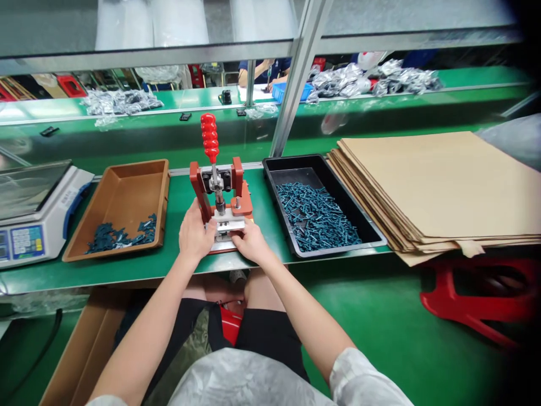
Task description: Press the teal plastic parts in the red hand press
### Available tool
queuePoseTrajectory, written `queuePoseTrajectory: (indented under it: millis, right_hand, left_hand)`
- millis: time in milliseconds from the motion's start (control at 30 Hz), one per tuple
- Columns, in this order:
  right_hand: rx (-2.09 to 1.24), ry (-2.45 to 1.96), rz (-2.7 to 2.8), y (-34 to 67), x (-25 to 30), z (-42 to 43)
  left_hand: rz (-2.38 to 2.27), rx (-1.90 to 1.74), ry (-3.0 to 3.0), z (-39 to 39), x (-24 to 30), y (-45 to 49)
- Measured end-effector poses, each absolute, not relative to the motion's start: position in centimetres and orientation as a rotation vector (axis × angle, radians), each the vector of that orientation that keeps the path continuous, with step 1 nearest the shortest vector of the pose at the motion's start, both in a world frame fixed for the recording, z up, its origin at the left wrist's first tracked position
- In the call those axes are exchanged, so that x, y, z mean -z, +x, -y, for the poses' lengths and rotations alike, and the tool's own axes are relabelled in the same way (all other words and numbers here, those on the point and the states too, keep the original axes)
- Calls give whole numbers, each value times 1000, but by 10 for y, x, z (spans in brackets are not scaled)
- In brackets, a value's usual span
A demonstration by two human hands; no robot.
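A hand-operated toggle press (216,194) with brown-red side posts stands on the green bench in front of me, its red ribbed handle (210,138) pointing up. My left hand (195,232) is closed around the left side of the press, thumb against the silver metal block (229,224) at its base. From the right, my right hand (251,241) pinches the same block's right end. Any small part under my fingertips is hidden. The plunger comes down just behind the block.
Left of the press are a brown tray (131,177) of dark teal plastic pieces and a scale (36,208). To the right, a black tray (310,163) holds many teal pins beside stacked cardboard sheets (439,186). Behind a metal frame post (296,84), a person works at another bench.
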State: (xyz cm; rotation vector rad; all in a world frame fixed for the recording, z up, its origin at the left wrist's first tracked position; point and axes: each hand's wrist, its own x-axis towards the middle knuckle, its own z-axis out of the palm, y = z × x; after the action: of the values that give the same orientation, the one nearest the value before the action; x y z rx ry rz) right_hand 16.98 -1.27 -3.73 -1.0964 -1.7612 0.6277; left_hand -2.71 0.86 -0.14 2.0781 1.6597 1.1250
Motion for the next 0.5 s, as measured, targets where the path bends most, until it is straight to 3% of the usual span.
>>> queuePoseTrajectory:
  millis: [233,367,500]
  right_hand:
    - [-926,-1231,1670,178,40,-1]
    - [-1080,-1121,1632,176,30,-4]
    - [-1085,-1115,1632,174,17,-1]
  left_hand:
    - [-1607,-1008,2012,-3,2,-30]
    - [-1596,-1402,1840,-13,-28,-24]
    - [-1260,-1826,1901,-30,-99,9]
